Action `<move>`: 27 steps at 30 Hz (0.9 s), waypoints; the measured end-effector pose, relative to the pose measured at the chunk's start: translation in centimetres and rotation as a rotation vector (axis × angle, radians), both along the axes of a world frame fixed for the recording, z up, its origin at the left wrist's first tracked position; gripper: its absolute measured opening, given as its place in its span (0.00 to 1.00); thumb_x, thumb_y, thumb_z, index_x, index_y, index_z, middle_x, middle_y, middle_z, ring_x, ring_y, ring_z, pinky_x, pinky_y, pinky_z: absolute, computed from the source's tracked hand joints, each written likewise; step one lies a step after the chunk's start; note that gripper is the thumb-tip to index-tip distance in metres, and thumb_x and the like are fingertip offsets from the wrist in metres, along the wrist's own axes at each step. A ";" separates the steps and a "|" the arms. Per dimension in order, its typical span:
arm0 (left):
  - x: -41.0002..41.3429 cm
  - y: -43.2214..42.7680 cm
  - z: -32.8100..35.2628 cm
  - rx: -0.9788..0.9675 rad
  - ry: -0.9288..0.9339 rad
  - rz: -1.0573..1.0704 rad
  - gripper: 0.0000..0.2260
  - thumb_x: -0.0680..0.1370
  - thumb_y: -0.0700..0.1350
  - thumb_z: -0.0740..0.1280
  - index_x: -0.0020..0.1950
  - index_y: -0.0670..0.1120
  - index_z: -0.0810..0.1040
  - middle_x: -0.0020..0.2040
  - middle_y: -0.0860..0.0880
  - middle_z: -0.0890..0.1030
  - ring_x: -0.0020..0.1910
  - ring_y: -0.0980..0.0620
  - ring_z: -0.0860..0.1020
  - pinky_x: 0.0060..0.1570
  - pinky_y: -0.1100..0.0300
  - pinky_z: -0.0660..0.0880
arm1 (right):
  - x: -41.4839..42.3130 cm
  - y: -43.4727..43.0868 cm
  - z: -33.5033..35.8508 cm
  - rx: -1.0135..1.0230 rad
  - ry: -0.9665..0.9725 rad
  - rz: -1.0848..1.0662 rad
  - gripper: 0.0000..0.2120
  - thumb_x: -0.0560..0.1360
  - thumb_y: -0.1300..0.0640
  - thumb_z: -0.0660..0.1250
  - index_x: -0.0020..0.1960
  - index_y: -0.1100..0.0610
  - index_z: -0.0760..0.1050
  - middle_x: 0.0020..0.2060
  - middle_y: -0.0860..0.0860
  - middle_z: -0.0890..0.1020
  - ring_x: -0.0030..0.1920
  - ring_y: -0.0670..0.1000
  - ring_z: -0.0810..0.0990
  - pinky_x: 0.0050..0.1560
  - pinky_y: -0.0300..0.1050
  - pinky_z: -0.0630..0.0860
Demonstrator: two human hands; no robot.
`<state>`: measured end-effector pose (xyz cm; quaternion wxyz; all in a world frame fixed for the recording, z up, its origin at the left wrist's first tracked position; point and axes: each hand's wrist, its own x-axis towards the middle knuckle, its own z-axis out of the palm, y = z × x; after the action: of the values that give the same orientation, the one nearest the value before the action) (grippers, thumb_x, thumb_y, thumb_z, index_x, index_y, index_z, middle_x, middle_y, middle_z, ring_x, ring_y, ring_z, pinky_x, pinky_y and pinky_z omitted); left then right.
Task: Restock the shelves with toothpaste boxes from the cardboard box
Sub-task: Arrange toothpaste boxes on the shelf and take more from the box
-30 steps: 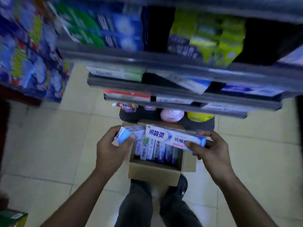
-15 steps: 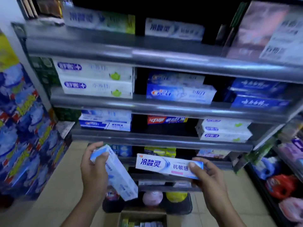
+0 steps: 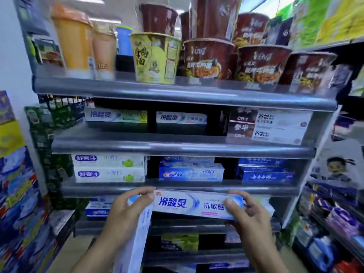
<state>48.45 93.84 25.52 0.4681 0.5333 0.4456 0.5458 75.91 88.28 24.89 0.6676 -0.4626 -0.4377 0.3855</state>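
Note:
My right hand (image 3: 250,215) grips the right end of a white and blue toothpaste box (image 3: 189,203), held level in front of the grey shelf unit (image 3: 177,186). My left hand (image 3: 126,211) holds a second toothpaste box (image 3: 137,239) that hangs down steeply, and its fingertips touch the left end of the level box. Matching boxes (image 3: 181,117) stand on the second shelf from the top. The cardboard box is out of view.
Instant noodle cups (image 3: 206,58) line the top shelf. Other toothpaste brands (image 3: 191,172) fill the shelves below. Blue packaged goods (image 3: 17,194) stack at the left, and bottles (image 3: 327,223) crowd a rack at the right.
My view has tilted up from the cardboard box on the floor to the upper shelves. Both hands rose with their boxes, and the left box swung down to hang steeply.

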 end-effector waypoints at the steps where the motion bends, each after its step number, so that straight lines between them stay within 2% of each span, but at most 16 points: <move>1: 0.2 0.0 0.7 0.008 -0.023 -0.001 0.09 0.70 0.52 0.78 0.50 0.57 0.88 0.54 0.54 0.87 0.60 0.54 0.82 0.60 0.54 0.74 | 0.2 0.3 0.6 0.022 -0.001 -0.005 0.19 0.65 0.44 0.78 0.54 0.48 0.83 0.36 0.54 0.83 0.38 0.54 0.81 0.41 0.53 0.77; 4: 0.5 -0.3 2.6 0.023 -0.117 -0.030 0.15 0.67 0.52 0.78 0.53 0.55 0.88 0.56 0.52 0.87 0.63 0.50 0.81 0.68 0.46 0.71 | 0.2 1.1 2.5 0.092 -0.005 0.008 0.19 0.66 0.46 0.78 0.56 0.47 0.82 0.39 0.58 0.85 0.36 0.56 0.82 0.36 0.51 0.78; 5: 0.6 -0.5 3.2 0.024 -0.136 -0.033 0.17 0.66 0.53 0.77 0.54 0.55 0.88 0.56 0.51 0.87 0.62 0.47 0.81 0.68 0.44 0.71 | 0.2 1.4 3.0 0.123 0.022 0.003 0.20 0.66 0.47 0.78 0.56 0.47 0.81 0.40 0.59 0.86 0.36 0.55 0.83 0.35 0.48 0.79; 6: 0.8 -0.5 3.7 0.029 -0.157 -0.035 0.18 0.65 0.52 0.77 0.55 0.54 0.88 0.55 0.49 0.87 0.60 0.46 0.83 0.65 0.44 0.74 | 0.2 1.7 3.4 0.151 0.045 -0.012 0.20 0.66 0.48 0.79 0.56 0.47 0.80 0.41 0.59 0.86 0.36 0.53 0.84 0.34 0.45 0.79; 8: 1.1 -0.7 4.7 0.053 -0.193 -0.033 0.17 0.66 0.52 0.76 0.54 0.52 0.88 0.53 0.47 0.88 0.52 0.46 0.86 0.49 0.51 0.81 | 0.1 2.3 4.2 0.184 0.067 -0.058 0.22 0.65 0.48 0.79 0.56 0.46 0.77 0.40 0.60 0.86 0.37 0.54 0.84 0.37 0.44 0.81; 10: 1.6 -0.7 5.7 0.075 -0.195 -0.035 0.14 0.70 0.50 0.74 0.54 0.52 0.88 0.51 0.45 0.88 0.43 0.49 0.86 0.36 0.58 0.80 | 0.0 2.9 5.1 0.215 0.044 -0.112 0.20 0.65 0.47 0.80 0.53 0.46 0.75 0.41 0.60 0.86 0.38 0.56 0.85 0.41 0.47 0.83; 11: 1.8 -0.7 6.2 0.079 -0.200 -0.029 0.14 0.71 0.51 0.71 0.55 0.51 0.87 0.50 0.45 0.88 0.40 0.49 0.84 0.34 0.58 0.80 | 0.0 3.1 5.5 0.234 0.028 -0.137 0.19 0.66 0.48 0.80 0.51 0.47 0.74 0.42 0.60 0.86 0.38 0.56 0.85 0.42 0.48 0.84; 13: 2.1 -0.5 7.2 0.089 -0.216 -0.019 0.15 0.72 0.52 0.68 0.55 0.51 0.87 0.46 0.45 0.87 0.37 0.49 0.82 0.33 0.58 0.78 | -0.1 3.7 6.3 0.272 0.006 -0.180 0.17 0.68 0.50 0.80 0.50 0.49 0.75 0.46 0.56 0.85 0.40 0.58 0.86 0.42 0.50 0.84; 16: 2.3 -0.2 8.6 0.121 -0.220 -0.010 0.15 0.72 0.52 0.68 0.55 0.50 0.87 0.46 0.42 0.87 0.36 0.50 0.82 0.31 0.59 0.77 | -0.1 4.5 7.5 0.323 -0.020 -0.208 0.14 0.69 0.51 0.79 0.49 0.50 0.77 0.44 0.43 0.84 0.38 0.53 0.87 0.40 0.46 0.84; 19: 2.4 0.1 9.9 0.152 -0.211 -0.028 0.15 0.72 0.51 0.68 0.56 0.50 0.87 0.45 0.42 0.87 0.33 0.50 0.81 0.31 0.58 0.76 | 0.3 5.3 8.8 0.325 -0.031 -0.214 0.09 0.73 0.57 0.77 0.51 0.54 0.80 0.44 0.44 0.86 0.39 0.52 0.87 0.40 0.44 0.84; 22: 2.4 0.9 11.6 0.177 -0.177 -0.032 0.16 0.72 0.53 0.68 0.58 0.51 0.86 0.48 0.42 0.87 0.33 0.51 0.81 0.34 0.55 0.76 | 1.0 6.3 10.2 0.304 -0.101 -0.204 0.07 0.73 0.59 0.77 0.50 0.52 0.82 0.42 0.46 0.87 0.32 0.51 0.85 0.33 0.42 0.81; 25: 2.4 2.3 13.4 0.154 -0.197 0.005 0.16 0.73 0.53 0.70 0.57 0.48 0.86 0.48 0.41 0.87 0.32 0.50 0.79 0.33 0.57 0.76 | 1.4 7.6 11.9 0.307 -0.190 -0.200 0.11 0.73 0.57 0.78 0.53 0.47 0.81 0.42 0.41 0.85 0.28 0.50 0.82 0.27 0.40 0.76; 27: 2.5 3.3 14.3 0.155 -0.180 0.030 0.12 0.76 0.51 0.70 0.55 0.47 0.87 0.44 0.42 0.85 0.31 0.50 0.77 0.32 0.59 0.77 | 1.5 8.8 12.7 0.317 -0.264 -0.212 0.15 0.73 0.56 0.78 0.56 0.42 0.80 0.42 0.42 0.84 0.28 0.49 0.81 0.26 0.39 0.77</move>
<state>50.98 97.15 39.81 0.4553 0.5099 0.3661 0.6314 77.43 97.04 37.60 0.7058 -0.4419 -0.5250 0.1760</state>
